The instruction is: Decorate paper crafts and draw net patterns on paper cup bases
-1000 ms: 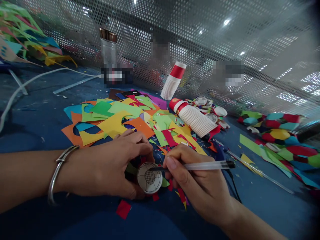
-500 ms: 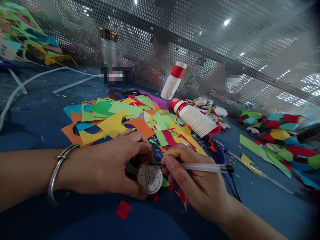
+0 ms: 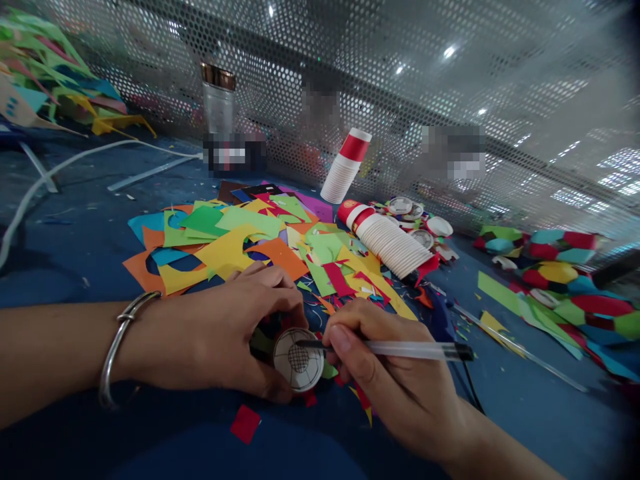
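Observation:
My left hand [image 3: 250, 327], with a silver bangle at its wrist, curls around a small white paper cup base [image 3: 305, 373] and steadies it on the blue table. A dark grid in the middle and lines running out to the rim are drawn on its round face. Between the thumb and fingers of my right hand [image 3: 390, 373] is a clear-barrelled black pen [image 3: 410, 349], its tip at the drawn face near the grid. Red scraps lie just below the cup base, partly hidden by my hands.
Cut coloured paper [image 3: 230, 247] is heaped beyond my hands. Behind it are stacked paper cups [image 3: 343, 170], a lying cup stack [image 3: 390, 240] and a glass bottle [image 3: 219, 110] before a perforated metal screen [image 3: 280, 73]. Coloured paper pieces [image 3: 595, 313] lie at right; a white cable [image 3: 55, 163] curves at left.
The pen tip has moved from the upper rim of the drawn face down towards the central grid. My right hand has shifted slightly downward; my left hand keeps its hold.

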### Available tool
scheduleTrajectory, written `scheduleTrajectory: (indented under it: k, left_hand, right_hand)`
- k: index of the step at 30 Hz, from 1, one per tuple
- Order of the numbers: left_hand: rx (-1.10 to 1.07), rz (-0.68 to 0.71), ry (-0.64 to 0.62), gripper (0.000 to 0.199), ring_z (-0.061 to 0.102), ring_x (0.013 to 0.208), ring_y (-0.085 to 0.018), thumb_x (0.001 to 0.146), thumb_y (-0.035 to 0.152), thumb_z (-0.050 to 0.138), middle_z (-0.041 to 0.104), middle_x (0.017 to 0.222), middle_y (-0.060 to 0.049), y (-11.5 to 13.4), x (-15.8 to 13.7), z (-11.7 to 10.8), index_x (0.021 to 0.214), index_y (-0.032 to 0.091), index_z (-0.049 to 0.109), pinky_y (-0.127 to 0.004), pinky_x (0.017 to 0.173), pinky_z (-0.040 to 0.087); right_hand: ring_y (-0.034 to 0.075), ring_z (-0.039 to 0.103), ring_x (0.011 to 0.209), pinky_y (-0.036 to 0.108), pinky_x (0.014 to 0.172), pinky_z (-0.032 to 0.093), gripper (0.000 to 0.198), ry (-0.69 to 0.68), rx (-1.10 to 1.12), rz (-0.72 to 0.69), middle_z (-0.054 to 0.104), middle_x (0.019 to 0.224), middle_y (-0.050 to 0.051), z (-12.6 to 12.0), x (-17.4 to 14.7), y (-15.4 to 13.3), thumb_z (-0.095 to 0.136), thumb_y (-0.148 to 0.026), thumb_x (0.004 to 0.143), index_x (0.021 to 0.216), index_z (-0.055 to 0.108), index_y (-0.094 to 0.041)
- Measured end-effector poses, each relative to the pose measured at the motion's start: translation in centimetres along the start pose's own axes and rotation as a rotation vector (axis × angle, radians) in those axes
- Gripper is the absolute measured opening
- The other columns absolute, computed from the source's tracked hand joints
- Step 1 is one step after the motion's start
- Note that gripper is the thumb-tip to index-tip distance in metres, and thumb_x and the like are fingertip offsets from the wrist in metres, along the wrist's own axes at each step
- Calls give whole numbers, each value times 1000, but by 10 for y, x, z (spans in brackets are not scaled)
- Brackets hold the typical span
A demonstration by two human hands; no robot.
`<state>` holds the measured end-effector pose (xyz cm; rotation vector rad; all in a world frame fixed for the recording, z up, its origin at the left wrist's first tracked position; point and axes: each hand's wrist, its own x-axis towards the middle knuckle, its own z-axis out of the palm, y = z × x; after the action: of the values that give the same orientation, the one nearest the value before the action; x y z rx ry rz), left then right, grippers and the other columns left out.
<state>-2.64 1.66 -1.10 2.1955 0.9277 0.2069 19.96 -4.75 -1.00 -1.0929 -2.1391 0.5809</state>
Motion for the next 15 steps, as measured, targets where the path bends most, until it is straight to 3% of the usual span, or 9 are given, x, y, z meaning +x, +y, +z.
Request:
scheduleTrajectory:
  k: [5,15]
  left_hand:
    - [14,-11,-39,43,57,105,-25,66,45,89,58,113,0,3,0,-2,103,31,70,-33,81,47]
    - [62,-48,31,43,56,102,-26,61,38,92,60,110,0,10,-2,1,98,30,71,-33,80,47]
  right_hand:
    - [8,55,54,26,52,41,21,20,-3,-2,62,66,-3,-1,-2,-1,51,-23,105,89,64,-19]
    - [8,56,57,24,53,42,19,3,9,17,62,69,-3,-1,-1,3,51,-23,106,91,63,-19]
